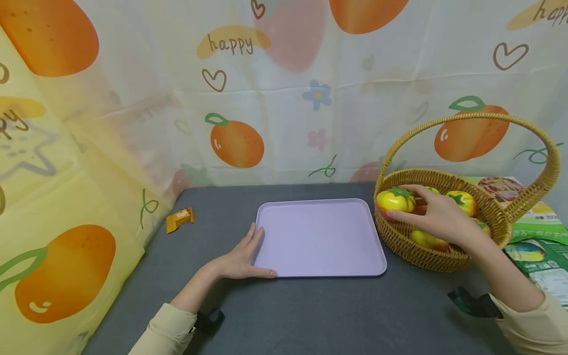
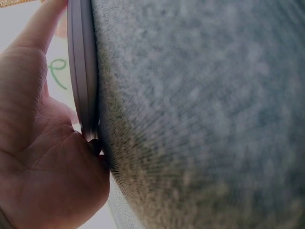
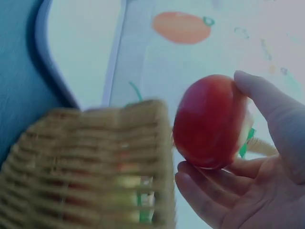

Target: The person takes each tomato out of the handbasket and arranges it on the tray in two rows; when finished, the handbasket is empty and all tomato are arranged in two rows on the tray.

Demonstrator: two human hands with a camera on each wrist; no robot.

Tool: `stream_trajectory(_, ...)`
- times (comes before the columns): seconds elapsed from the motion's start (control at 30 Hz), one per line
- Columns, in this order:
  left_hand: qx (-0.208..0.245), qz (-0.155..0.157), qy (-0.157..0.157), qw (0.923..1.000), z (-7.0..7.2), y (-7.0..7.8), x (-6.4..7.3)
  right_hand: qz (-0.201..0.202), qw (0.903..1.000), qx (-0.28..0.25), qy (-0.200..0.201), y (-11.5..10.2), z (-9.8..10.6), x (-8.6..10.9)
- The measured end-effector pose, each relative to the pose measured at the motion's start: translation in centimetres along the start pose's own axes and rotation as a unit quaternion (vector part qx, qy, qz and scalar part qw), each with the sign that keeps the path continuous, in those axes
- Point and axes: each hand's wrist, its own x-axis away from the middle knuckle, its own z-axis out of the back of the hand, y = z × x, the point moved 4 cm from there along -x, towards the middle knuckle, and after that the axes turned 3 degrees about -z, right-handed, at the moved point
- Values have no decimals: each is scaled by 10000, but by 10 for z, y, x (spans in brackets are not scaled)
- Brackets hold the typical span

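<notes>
In the head view, a pale purple rectangular tray lies flat on the dark grey table. My left hand rests at its near left corner, fingers spread along the left edge and thumb on the front edge. My right hand is over the wicker basket, gripping a yellow-and-red fruit with a green leafy top. From the right wrist view, the fruit's smooth red underside shows between thumb and fingers, beside the basket's woven wall. The left wrist view shows the tray's edge beside the palm.
Several similar fruits, including one at the back, lie in the basket, whose tall handle arches above. An orange-wrapped snack lies at the table's left. Colourful packages are right of the basket. A printed cloth hangs behind.
</notes>
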Motion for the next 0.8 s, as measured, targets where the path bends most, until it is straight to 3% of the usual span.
stream_trajectory(0.3, -80, 34, 17, 10000, 0, 1, 0, 183, 9974, -690, -57, -28, -12, -1)
stream_trajectory(0.8, -106, 46, -4, 9999, 1, 2, 1, 723, 9886, -1296, -246, -56, -62, -27)
